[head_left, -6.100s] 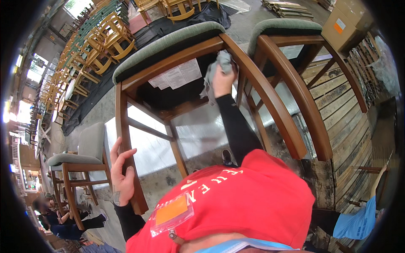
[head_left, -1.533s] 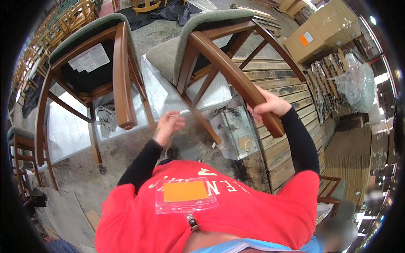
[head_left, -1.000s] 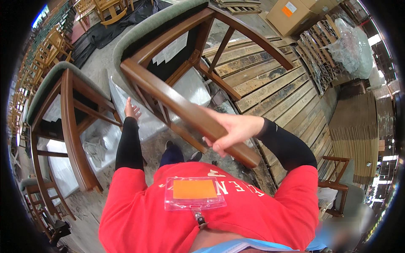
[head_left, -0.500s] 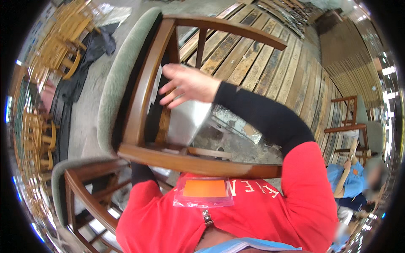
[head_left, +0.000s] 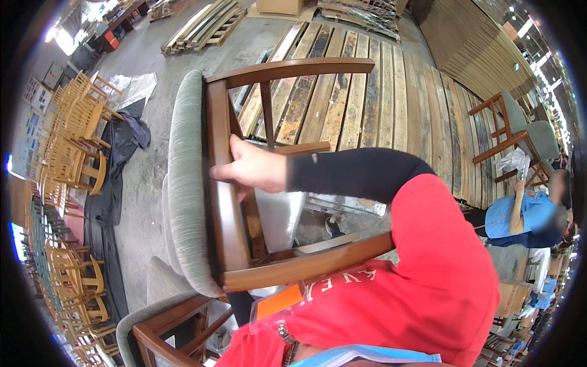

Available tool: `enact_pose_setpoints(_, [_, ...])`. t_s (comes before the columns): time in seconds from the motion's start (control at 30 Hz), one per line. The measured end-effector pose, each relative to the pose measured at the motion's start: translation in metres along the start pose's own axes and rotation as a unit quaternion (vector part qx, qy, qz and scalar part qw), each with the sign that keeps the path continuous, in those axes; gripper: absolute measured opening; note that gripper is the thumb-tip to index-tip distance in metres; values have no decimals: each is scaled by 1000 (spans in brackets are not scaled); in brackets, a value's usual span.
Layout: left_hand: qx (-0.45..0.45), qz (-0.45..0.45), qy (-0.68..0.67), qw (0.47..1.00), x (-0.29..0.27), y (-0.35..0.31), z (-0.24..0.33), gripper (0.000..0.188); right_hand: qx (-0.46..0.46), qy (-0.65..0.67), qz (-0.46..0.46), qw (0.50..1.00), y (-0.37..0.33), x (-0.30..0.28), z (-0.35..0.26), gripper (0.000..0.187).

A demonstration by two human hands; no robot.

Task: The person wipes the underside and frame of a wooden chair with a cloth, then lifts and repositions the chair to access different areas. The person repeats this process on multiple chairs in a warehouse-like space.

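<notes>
Tipped on its side in front of me is a dark brown wooden chair (head_left: pixel 227 214) with a grey-green upholstered seat (head_left: pixel 188 171); its legs reach to the right. My right hand (head_left: pixel 252 164) comes across in a black sleeve and is closed round the seat rail, thumb on the outer face and the other fingers mostly hidden behind the wood. Of my left arm only a dark bit of sleeve (head_left: pixel 241 306) shows below the chair; the left hand itself is hidden. A second similar chair (head_left: pixel 162 327) stands at the lower left, close to the held one.
Wooden slat pallets (head_left: pixel 367 104) lie ahead. To the left are yellowish wooden chairs (head_left: pixel 79 147) and a black sheet (head_left: pixel 116 202) on the floor. At the right, a person in a blue shirt (head_left: pixel 520 214) works beside another grey-seated chair (head_left: pixel 516 134). Stacked cardboard (head_left: pixel 477 49) stands behind.
My right hand has gone from spread fingers beside the frame to a grip on the seat rail. The chair sits lower in view, and my view has shifted, showing more of the far floor.
</notes>
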State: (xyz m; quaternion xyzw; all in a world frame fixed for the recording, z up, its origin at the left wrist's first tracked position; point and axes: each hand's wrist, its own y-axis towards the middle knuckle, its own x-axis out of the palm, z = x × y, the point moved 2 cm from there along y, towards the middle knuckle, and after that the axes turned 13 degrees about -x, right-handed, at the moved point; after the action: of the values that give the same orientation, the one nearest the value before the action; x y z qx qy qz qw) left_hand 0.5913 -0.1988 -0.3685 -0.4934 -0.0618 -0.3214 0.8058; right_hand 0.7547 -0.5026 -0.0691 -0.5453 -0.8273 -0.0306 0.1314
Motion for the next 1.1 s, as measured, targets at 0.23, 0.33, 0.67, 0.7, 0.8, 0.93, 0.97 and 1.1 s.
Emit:
enact_pose_setpoints(0.23, [113,-59,5,992,41,-36,11,58,-67,-50,-76,994,-32,-115,-88,27])
enact_pose_setpoints(0.33, [174,-133,4,976,120,-69,26,55,-89,12,-12,996,-64,-167,-149,22])
enact_pose_setpoints(0.67, [278,-359,67,888,540,-111,-22,31,-265,90,231,932,-87,-535,-126,35])
enact_pose_setpoints(0.7, [266,-398,77,875,588,-106,-45,30,-258,95,281,920,-97,-573,-114,34])
enact_pose_setpoints(0.8, [277,-436,170,839,695,-86,-104,36,-227,129,371,891,-93,-646,-73,34])
enact_pose_setpoints(0.93, [359,-411,277,791,785,-88,-200,53,-194,155,457,854,-89,-711,-18,34])
enact_pose_setpoints(0.97, [370,-434,303,763,803,-90,-223,55,-187,156,478,844,-96,-725,-4,33])
enact_pose_setpoints(1.1, [468,-349,360,728,850,-92,-241,53,-187,172,473,844,-69,-742,6,33])
